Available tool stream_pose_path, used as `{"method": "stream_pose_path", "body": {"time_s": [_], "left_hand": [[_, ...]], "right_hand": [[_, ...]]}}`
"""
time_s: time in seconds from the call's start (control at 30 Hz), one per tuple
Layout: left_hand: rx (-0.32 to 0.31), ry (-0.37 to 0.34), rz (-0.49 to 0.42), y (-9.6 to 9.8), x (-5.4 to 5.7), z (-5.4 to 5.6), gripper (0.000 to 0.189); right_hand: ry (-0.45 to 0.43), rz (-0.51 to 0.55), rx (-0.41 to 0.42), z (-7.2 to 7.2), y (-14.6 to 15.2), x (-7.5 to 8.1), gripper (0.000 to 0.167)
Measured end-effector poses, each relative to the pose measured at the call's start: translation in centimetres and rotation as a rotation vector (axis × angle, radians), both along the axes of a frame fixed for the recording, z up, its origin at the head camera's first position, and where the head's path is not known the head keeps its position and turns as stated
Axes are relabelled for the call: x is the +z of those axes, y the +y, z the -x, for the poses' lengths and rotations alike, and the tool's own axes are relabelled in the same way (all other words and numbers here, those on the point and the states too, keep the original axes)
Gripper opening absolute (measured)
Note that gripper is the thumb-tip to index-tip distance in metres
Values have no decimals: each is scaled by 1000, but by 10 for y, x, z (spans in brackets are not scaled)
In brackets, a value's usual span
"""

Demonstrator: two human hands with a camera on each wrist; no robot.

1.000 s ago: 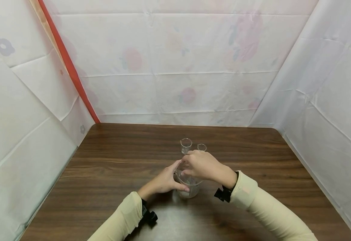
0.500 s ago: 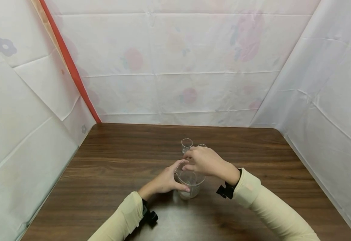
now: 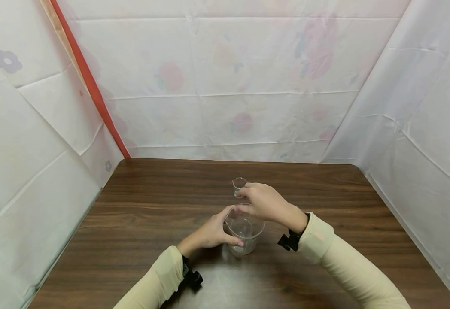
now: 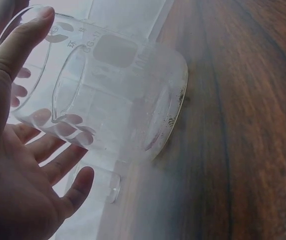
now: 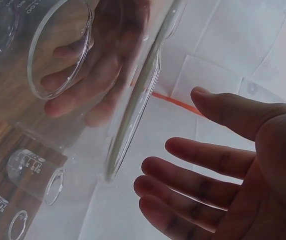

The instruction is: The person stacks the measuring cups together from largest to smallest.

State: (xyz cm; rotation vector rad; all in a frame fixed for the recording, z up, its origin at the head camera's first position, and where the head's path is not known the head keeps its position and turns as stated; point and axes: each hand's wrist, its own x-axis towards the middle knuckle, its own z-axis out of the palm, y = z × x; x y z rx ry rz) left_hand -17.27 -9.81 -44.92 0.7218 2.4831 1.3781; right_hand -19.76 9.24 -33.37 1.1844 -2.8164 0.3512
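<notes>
A large clear glass beaker [image 3: 249, 244] stands upright on the table, with a smaller beaker [image 4: 55, 97] inside it. My left hand [image 3: 211, 231] holds the large beaker from the left side, thumb on the near wall and fingers on the far one. Over its rim is my right hand [image 3: 269, 204]; in the right wrist view its fingers [image 5: 198, 182] are spread just outside the rim and hold nothing. Behind stand two small beakers, one [image 5: 35, 175] beside a smaller one [image 5: 2, 210]. The right hand hides the smallest in the head view.
The dark wooden table [image 3: 151, 206] carries these glass pieces near its middle. White patterned sheets [image 3: 217, 77] hang at the back and both sides, with a red strip [image 3: 89, 81] at the back left corner.
My right hand has risen from inside the large beaker's mouth and moved back toward the small beakers, now covering the smallest one. The left hand and the large beaker stay in place.
</notes>
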Motion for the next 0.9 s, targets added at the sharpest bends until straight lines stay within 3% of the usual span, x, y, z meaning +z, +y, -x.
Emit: {"method": "stream_pose_path", "body": {"time_s": [0.53,0.9], "left_hand": [[-22,-8,-29,2,-2,1,92],[-1,-20,-31,2,-3,1,94]], "right_hand": [[-18,65,-49,11,1,-6,29],[-23,75,-75,22,-4,-10,31]]}}
